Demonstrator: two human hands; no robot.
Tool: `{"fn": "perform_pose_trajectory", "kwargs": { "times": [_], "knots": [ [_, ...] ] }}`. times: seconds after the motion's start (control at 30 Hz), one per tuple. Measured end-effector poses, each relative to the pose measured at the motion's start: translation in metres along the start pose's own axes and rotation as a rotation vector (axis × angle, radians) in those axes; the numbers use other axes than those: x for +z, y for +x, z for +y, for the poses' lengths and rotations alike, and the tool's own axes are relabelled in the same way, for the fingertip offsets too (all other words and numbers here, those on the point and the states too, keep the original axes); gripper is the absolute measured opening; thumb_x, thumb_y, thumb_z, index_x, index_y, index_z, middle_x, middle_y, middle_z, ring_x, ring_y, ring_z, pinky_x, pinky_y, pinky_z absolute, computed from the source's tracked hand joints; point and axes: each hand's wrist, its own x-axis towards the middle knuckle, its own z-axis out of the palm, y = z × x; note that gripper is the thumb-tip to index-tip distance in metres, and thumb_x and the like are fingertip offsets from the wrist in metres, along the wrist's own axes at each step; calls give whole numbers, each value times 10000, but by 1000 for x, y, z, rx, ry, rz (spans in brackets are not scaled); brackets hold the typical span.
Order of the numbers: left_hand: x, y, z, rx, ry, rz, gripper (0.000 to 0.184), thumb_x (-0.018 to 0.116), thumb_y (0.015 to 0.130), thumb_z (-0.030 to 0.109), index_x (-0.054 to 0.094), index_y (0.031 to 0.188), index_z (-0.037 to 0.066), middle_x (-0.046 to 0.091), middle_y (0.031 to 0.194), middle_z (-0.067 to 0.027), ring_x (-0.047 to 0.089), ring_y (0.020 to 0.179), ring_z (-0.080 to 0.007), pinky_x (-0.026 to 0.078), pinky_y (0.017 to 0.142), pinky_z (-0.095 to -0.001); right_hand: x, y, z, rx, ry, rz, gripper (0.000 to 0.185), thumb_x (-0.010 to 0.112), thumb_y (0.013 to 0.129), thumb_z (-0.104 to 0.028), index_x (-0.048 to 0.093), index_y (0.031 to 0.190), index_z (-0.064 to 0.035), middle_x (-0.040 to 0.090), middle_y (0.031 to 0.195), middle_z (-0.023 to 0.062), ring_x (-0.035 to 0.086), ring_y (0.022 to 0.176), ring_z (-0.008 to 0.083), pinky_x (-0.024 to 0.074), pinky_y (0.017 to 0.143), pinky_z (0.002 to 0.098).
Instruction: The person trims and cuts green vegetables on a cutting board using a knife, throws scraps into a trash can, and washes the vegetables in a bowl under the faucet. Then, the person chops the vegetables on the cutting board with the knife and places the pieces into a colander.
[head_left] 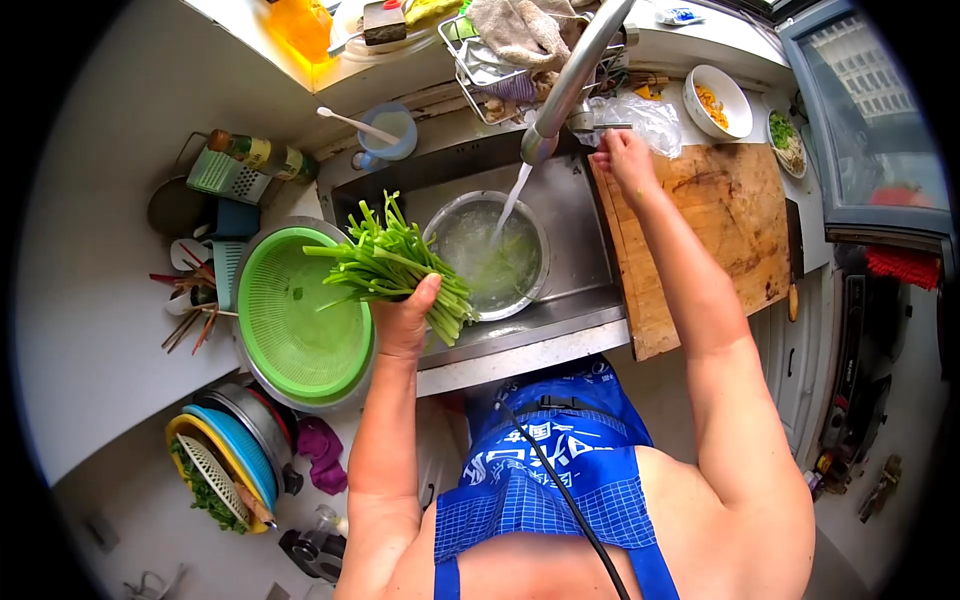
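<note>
My left hand [402, 320] is closed around a thick bunch of green vegetable stalks [385, 255], held between the green colander and the metal basin. My right hand [627, 163] is at the faucet handle [612, 127], its fingers curled against the lever. Water [513, 200] runs from the faucet [540, 145] into the round metal basin [530, 285] in the sink [585, 245]. Something greenish shows blurred under the basin's water. To the left, the green colander [300, 345] sits in a larger metal bowl, with a small leaf piece inside.
A wooden cutting board [715, 240] overlaps the sink's right side, with a knife [794, 250] along its edge. Behind it stand a white bowl [738, 110] of orange-yellow food and a plate of greens [785, 140]. A blue cup [392, 130] stands at the sink's back left corner.
</note>
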Motion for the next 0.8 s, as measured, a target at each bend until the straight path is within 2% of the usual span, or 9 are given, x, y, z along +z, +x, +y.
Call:
{"fn": "perform_pose_trajectory", "kwargs": {
  "times": [0.2, 0.27, 0.37, 0.43, 0.5, 0.6, 0.7, 0.77, 0.8],
  "knots": [
    [5, 2, 14, 10, -95, -8, 437, 716, 711, 97, 537, 1103, 25, 573, 1015, -45, 555, 902, -159, 457, 844, -310, 4, 36, -29, 138, -85, 78, 260, 485, 944, -211, 586, 857, 12, 608, 767, 61, 599, 624, 126, 491, 536, 232],
    [0, 2, 14, 29, -27, -22, 444, 689, 726, 82, 508, 1128, 24, 574, 1023, -72, 574, 921, -189, 474, 848, -335, 3, 35, -25, 141, -51, 106, 251, 490, 933, -194, 599, 859, 20, 616, 763, 75, 601, 614, 126, 495, 538, 232],
    [4, 3, 25, 79, 24, -34, 454, 663, 742, 60, 479, 1155, 19, 571, 1042, -103, 593, 955, -229, 491, 861, -365, 5, 20, -10, 15, -298, -28, 184, 544, 885, -155, 631, 890, 6, 647, 761, 71, 621, 634, 130, 510, 581, 246],
    [10, 0, 45, 88, 15, -24, 465, 663, 733, 45, 477, 1157, 13, 564, 1055, -109, 588, 993, -253, 476, 900, -387, 14, -15, 4, -143, -448, -141, 186, 601, 819, -181, 655, 877, -12, 664, 730, 110, 654, 653, 179, 526, 641, 322],
    [12, 1, 54, 130, -18, -29, 463, 659, 738, 32, 475, 1162, 11, 577, 1055, -111, 591, 980, -231, 479, 890, -371, 24, -49, 23, -312, -620, -291, 249, 677, 747, -171, 640, 935, -13, 659, 882, 156, 634, 848, 301, 502, 757, 376],
    [12, 0, 62, 156, -55, -55, 506, 644, 739, 15, 437, 1201, 14, 579, 1062, -118, 584, 994, -225, 480, 889, -368, 42, -84, 42, -343, -929, -645, 576, 715, 687, -176, 500, 1208, -53, 522, 1180, 173, 517, 1098, 327, 448, 906, 399],
    [17, -1, 74, 144, -6, -12, 439, 658, 720, 78, 495, 1121, 1, 562, 1029, -114, 578, 992, -246, 446, 946, -406, 61, -85, 77, -419, -997, -818, 609, 674, 720, -145, 437, 1269, -32, 486, 1243, 182, 496, 1134, 338, 433, 939, 395],
    [19, 0, 76, 202, -9, 5, 421, 663, 713, 103, 514, 1093, 1, 558, 1021, -117, 576, 971, -235, 442, 950, -414, 77, -75, 107, -778, -1142, -845, 503, 568, 796, -113, 443, 1283, -100, 494, 1248, 129, 456, 1184, 310, 400, 990, 385],
    [19, 0, 76, 200, -1, 11, 421, 663, 713, 103, 514, 1093, 1, 558, 1021, -117, 576, 971, -235, 442, 950, -414, 83, -76, 118, -781, -1133, -852, 503, 568, 796, -113, 443, 1283, -100, 494, 1248, 129, 456, 1184, 310, 400, 990, 385]
  ]
}}
